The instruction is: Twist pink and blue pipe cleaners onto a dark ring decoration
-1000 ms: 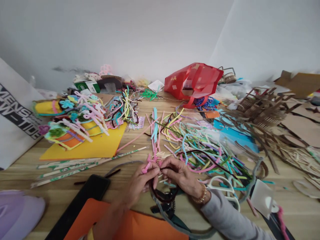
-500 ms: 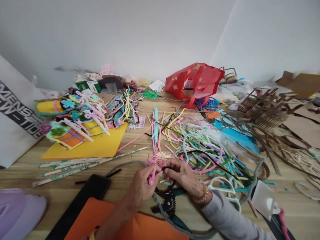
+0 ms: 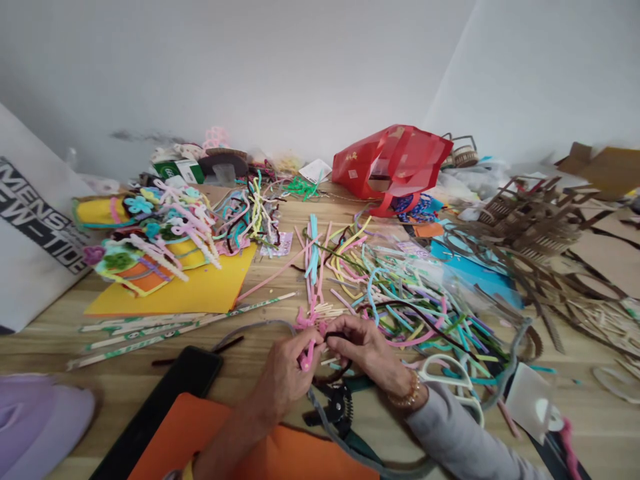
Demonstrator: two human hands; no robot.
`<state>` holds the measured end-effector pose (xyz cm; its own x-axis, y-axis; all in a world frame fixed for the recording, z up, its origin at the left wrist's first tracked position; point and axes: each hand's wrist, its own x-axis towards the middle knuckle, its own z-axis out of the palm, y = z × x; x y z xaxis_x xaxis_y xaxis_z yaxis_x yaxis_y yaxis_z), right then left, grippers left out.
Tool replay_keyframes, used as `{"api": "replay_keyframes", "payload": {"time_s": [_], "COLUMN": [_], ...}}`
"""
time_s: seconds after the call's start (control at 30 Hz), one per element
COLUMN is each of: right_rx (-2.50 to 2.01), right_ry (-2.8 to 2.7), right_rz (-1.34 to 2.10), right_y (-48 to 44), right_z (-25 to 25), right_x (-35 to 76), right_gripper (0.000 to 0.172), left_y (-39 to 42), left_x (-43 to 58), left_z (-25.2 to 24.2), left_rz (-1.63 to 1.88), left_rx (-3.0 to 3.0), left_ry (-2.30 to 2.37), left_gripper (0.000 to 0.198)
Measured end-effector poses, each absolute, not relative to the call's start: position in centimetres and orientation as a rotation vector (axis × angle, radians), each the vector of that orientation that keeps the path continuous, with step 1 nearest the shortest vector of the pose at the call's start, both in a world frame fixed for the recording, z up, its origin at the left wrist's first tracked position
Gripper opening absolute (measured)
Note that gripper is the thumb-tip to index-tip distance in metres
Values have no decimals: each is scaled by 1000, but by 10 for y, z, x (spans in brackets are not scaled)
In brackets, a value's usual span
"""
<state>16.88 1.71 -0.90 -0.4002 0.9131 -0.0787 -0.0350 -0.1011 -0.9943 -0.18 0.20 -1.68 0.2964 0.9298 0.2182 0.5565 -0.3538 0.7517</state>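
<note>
I read the left hand (image 3: 286, 377) as closed, thumb and fingers pinching a pink pipe cleaner (image 3: 305, 361) whose short end sticks out below the fingertips. The right hand (image 3: 369, 353) is closed too, fingertips nipping a dark pipe cleaner (image 3: 336, 334) that bridges to the pink one, so the two hands nearly touch. Both sit low centre over the wooden table (image 3: 100, 363). There's a gold bracelet (image 3: 406, 395) on the right wrist and a grey sleeve (image 3: 460, 440) behind it. Just under the hands lie dark pliers (image 3: 341, 408); I can't tell if they touch the dark strand. White-handled scissors (image 3: 453, 375) are just right of the right wrist. A loose pile of coloured pipe cleaners (image 3: 400, 293) spreads beyond the hands. A black phone (image 3: 170, 400) and an orange sheet (image 3: 250, 457) lie near the left forearm. A yellow sheet (image 3: 200, 292) with finished flower pieces (image 3: 160, 230) is far left, and a red bag (image 3: 395, 163) stands at the back wall.
</note>
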Motion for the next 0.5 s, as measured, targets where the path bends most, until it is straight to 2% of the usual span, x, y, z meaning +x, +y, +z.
{"api": "replay_keyframes", "payload": {"time_s": [0.2, 0.5], "right_rx": [-976, -872], "right_ry": [-1464, -1671], "right_rz": [1506, 1245], "right_y": [15, 10], "right_z": [-4, 9], "right_x": [169, 170], "right_gripper": [19, 7], "left_y": [3, 10], "left_x": [1, -10], "left_z": [-1, -1], "left_rz": [850, 647], "left_rx": [1827, 1126], "left_ry": [1294, 902], "left_gripper": [16, 23]}}
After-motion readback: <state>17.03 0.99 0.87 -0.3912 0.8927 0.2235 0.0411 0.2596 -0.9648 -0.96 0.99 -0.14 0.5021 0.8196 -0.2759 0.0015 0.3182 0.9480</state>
